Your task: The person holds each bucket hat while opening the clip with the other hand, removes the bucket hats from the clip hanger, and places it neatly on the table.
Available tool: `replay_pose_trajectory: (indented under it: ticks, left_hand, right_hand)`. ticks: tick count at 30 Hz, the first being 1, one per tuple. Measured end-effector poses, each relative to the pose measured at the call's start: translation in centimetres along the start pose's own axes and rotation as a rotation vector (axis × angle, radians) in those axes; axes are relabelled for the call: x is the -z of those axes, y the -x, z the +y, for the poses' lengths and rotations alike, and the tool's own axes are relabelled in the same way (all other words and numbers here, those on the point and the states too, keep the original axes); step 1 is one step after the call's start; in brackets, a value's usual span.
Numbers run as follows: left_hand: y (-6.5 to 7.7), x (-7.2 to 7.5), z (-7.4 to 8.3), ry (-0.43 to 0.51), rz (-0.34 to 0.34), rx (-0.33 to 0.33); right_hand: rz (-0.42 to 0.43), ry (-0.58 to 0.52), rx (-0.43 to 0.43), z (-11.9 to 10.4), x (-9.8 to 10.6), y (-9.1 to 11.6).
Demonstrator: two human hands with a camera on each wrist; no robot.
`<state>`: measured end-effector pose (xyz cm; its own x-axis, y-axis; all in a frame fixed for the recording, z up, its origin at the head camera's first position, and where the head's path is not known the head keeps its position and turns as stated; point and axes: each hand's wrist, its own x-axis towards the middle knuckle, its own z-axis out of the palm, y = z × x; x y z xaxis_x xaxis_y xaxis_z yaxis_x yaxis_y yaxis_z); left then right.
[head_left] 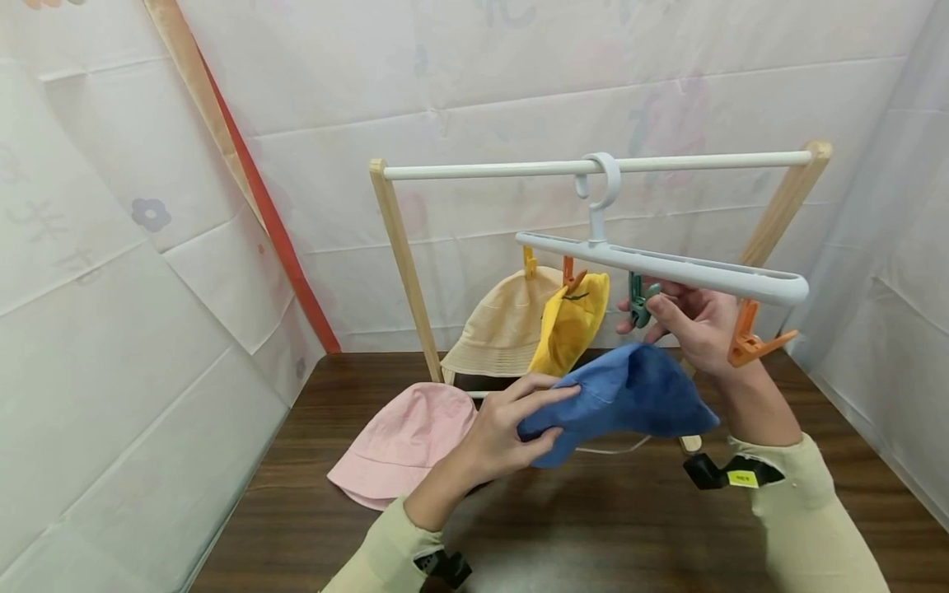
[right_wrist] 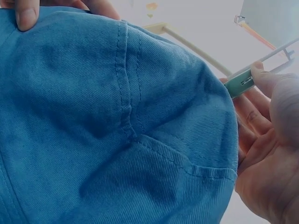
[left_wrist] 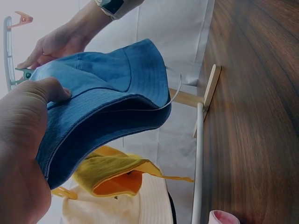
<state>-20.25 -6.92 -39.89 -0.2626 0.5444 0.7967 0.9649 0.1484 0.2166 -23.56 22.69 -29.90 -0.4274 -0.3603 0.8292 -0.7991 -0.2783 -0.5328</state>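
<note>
My left hand (head_left: 511, 424) grips a blue bucket hat (head_left: 615, 399) by its brim, thumb on the outside in the left wrist view. The hat's crown points up toward a green clothespin (head_left: 639, 301) that hangs from a pale grey hanger (head_left: 667, 263). My right hand (head_left: 693, 321) pinches this green clothespin between thumb and fingers, just above the hat. In the right wrist view the blue fabric (right_wrist: 177, 116) fills most of the picture, its crown edge close beside the green clothespin (right_wrist: 240, 84).
A cream hat (head_left: 504, 325) and a yellow hat (head_left: 571, 321) hang from clips on the hanger's left part. An orange clothespin (head_left: 752, 338) hangs at its right end. The hanger hooks over a white rod (head_left: 482, 171). A pink hat (head_left: 408, 445) lies on the dark wooden table (head_left: 296, 494).
</note>
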Motion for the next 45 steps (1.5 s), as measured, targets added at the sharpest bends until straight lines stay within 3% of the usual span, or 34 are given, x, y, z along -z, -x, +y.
replay_pose_trajectory:
  ticks: [14,23,30,37,45]
  left_hand:
    - [0.4,0.3,0.1,-0.009,-0.014,0.006]
    - [0.5,0.3,0.0,-0.034,-0.010,0.004]
    - [0.7,0.2,-0.1,-0.027,-0.013,0.018]
    - [0.9,0.1,-0.1,-0.006,-0.017,0.018]
    - [1.3,0.1,-0.2,-0.012,-0.020,0.026]
  right_hand:
    - [0.023,0.016,0.017,0.3,-0.1,0.4]
    - [0.052,0.017,-0.065,-0.4,0.0,0.7]
    - [0.147,0.053,-0.188,-1.6,-0.3,0.9]
    - [0.119,-0.082,-0.108,-1.4,0.0,0.8]
    - [0.136,-0.137,-0.089,-1.3,0.1,0.8]
